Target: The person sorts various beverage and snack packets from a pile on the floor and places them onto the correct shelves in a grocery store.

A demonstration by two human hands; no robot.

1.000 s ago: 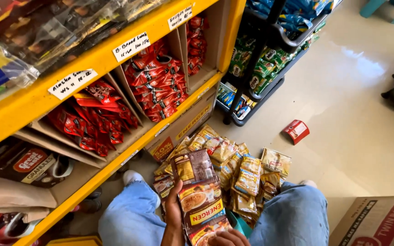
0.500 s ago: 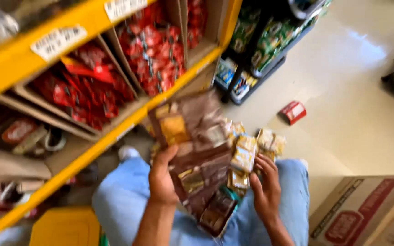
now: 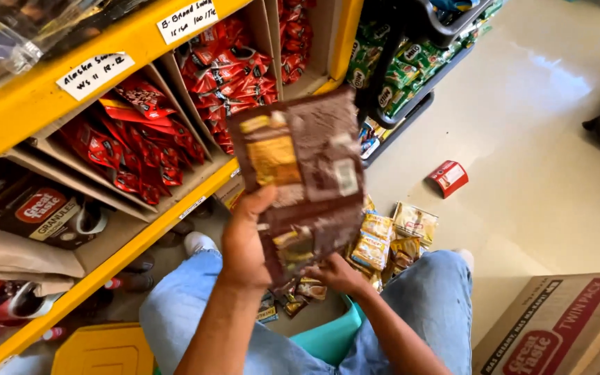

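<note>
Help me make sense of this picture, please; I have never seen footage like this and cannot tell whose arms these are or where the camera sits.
The camera is worn on a person's head and looks down, so the two bare arms are the wearer's own. The person sits low beside a yellow shelf, knees in blue jeans.

The left hand holds up a strip of brown sachets. The right hand is lower, at the bottom end of that strip; its grip is hidden.

More yellow and brown sachets lie on the floor in front of the knees. A small red packet lies alone farther out. The shelf's compartments hold red sachets, and a cardboard box stands at the right.
</note>
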